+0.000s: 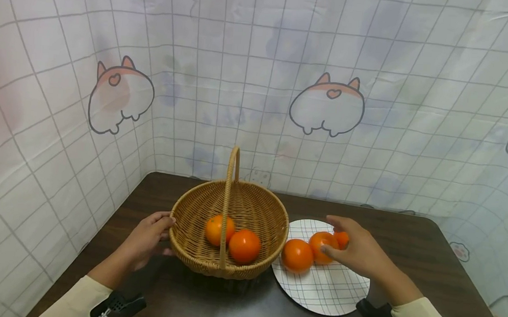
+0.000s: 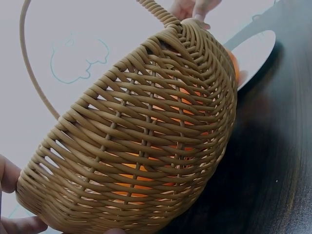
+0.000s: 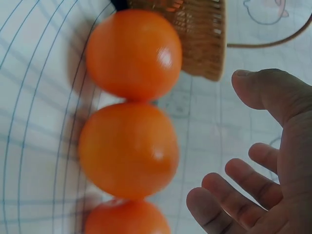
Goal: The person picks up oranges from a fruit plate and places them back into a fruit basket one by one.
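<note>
My left hand holds the left rim of a round wicker basket with a tall arched handle. Two oranges, one yellower and one redder, lie inside it. To the basket's right, a round white plate with a grid pattern carries three oranges in a row: a left one, a middle one and a partly hidden one. Over the plate's right side hovers my right hand, fingers and thumb spread apart beside the oranges and holding nothing.
Both basket and plate stand on a dark wooden table. Behind and beside it hangs a white gridded cloth with cartoon animal drawings. The basket handle rises well above the rim.
</note>
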The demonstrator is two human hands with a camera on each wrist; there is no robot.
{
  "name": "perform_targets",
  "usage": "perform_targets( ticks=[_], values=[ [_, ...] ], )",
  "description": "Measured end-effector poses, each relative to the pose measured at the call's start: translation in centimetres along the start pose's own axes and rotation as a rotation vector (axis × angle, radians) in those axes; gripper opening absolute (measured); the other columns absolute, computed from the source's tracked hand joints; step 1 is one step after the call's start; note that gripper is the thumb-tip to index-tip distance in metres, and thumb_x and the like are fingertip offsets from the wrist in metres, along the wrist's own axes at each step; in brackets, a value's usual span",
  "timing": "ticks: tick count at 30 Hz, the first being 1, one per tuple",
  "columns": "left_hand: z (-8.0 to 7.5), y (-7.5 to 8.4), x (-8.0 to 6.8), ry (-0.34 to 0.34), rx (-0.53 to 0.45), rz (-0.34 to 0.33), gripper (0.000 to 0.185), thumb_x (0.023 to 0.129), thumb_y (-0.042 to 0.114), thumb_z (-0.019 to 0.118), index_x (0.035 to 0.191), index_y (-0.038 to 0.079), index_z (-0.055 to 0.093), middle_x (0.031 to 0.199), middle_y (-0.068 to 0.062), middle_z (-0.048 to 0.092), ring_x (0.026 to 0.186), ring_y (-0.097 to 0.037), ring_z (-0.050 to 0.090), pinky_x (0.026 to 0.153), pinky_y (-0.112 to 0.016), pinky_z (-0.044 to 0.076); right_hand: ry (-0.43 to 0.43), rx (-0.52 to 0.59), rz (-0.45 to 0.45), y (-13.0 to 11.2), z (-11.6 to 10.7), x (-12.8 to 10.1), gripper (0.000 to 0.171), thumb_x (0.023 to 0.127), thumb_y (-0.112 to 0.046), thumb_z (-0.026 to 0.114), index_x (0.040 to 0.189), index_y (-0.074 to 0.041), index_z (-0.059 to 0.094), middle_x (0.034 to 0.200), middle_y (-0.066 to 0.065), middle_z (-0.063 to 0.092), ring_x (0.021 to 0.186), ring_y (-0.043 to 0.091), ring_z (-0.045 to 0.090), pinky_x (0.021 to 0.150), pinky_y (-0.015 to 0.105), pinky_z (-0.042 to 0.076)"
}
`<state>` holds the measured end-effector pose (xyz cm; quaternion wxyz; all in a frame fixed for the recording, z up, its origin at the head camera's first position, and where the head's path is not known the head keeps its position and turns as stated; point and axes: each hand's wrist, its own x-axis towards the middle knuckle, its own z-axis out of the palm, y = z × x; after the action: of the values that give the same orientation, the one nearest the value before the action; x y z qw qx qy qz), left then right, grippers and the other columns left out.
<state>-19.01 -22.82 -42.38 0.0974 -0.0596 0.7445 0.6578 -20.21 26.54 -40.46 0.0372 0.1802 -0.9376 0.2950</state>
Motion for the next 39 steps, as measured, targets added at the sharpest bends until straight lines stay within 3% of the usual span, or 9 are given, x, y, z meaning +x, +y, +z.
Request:
perform_targets(
  ticks=[8, 15, 23, 39],
  values=[
    [-0.1, 0.1, 0.0, 0.003, -0.003, 0.011, 0.055, 0.11, 0.029, 0.047, 0.153, -0.001, 0.033, 0.144, -0.028, 0.042, 0.121, -0.04, 0.056, 0.078, -0.047, 0.06, 0.013, -0.047, 0.06, 1.6, -1.1, -1.1, 0.078, 0.087, -0.04, 0.083, 0.149, -0.007, 0.049, 0.14, 0.023, 0.055, 0.121, 0.047, 0.056, 0.093, 0.07, 0.047],
    [-0.1, 0.0, 0.1, 0.0, -0.009, 0.021, 0.056, 0.109, 0.029, 0.047, 0.154, -0.001, 0.033, 0.144, -0.028, 0.042, 0.122, -0.04, 0.055, 0.078, -0.048, 0.06, 0.021, -0.091, 0.066, 3.2, -1.5, -1.7, 0.079, 0.087, -0.039, 0.083, 0.147, 0.0, 0.048, 0.141, 0.028, 0.052, 0.12, 0.048, 0.056, 0.092, 0.068, 0.048],
    [0.0, 0.0, 0.0, -0.001, -0.012, 0.018, 0.055, 0.109, 0.029, 0.047, 0.153, -0.001, 0.033, 0.144, -0.028, 0.042, 0.122, -0.04, 0.056, 0.078, -0.049, 0.06, 0.027, -0.108, 0.094, 5.0, -1.3, -1.6, 0.08, 0.085, -0.037, 0.085, 0.145, 0.003, 0.05, 0.144, 0.031, 0.047, 0.128, 0.053, 0.047, 0.1, 0.072, 0.039],
    [0.0, 0.0, -0.1, -0.014, -0.018, 0.01, 0.056, 0.11, 0.029, 0.046, 0.153, -0.003, 0.031, 0.147, -0.029, 0.039, 0.128, -0.044, 0.051, 0.08, -0.047, 0.06, 0.017, -0.126, 0.122, 7.6, -0.2, -0.6, 0.084, 0.084, -0.033, 0.085, 0.145, 0.009, 0.046, 0.142, 0.035, 0.044, 0.125, 0.053, 0.048, 0.099, 0.072, 0.04]
  ],
)
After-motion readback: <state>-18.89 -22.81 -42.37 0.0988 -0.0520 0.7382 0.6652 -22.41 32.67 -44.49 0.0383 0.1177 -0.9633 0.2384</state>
